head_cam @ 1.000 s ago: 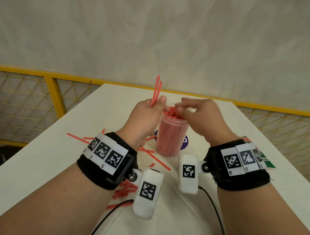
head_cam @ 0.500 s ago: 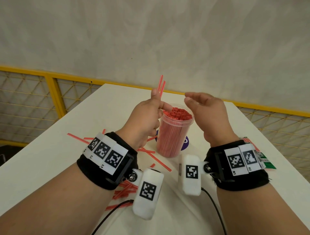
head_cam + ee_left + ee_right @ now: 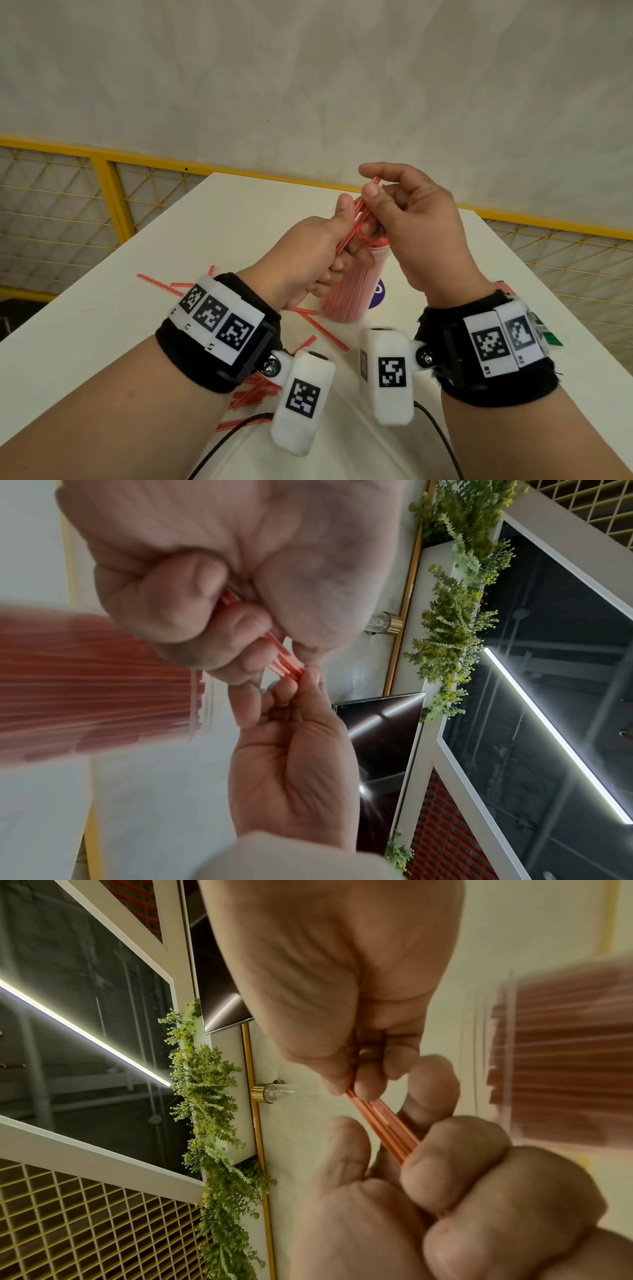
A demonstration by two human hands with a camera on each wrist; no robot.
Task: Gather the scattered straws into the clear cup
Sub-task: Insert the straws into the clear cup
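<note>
A clear cup (image 3: 346, 294) packed with red straws stands upright on the white table (image 3: 102, 329), partly hidden behind my hands. Just above its mouth my left hand (image 3: 308, 250) grips a small bundle of red straws (image 3: 359, 216) by the lower end. My right hand (image 3: 411, 219) pinches the upper end of the same bundle between thumb and fingers; this shows too in the right wrist view, bundle (image 3: 383, 1123). The left wrist view shows the bundle (image 3: 284, 661) between both hands beside the blurred cup (image 3: 103, 685). Several loose straws (image 3: 322, 329) lie on the table around the cup.
More red straws (image 3: 161, 284) lie at the left and under my left wrist (image 3: 253, 394). A purple disc (image 3: 376, 294) sits under the cup. A green packet (image 3: 548, 335) lies by my right wrist. A yellow railing (image 3: 113, 192) borders the table. Black cables (image 3: 442, 442) trail near the front.
My right hand, open beside the cup half a second ago, has moved left and pinched the top of the bundle. My left hand has tilted the straws rightward over the cup.
</note>
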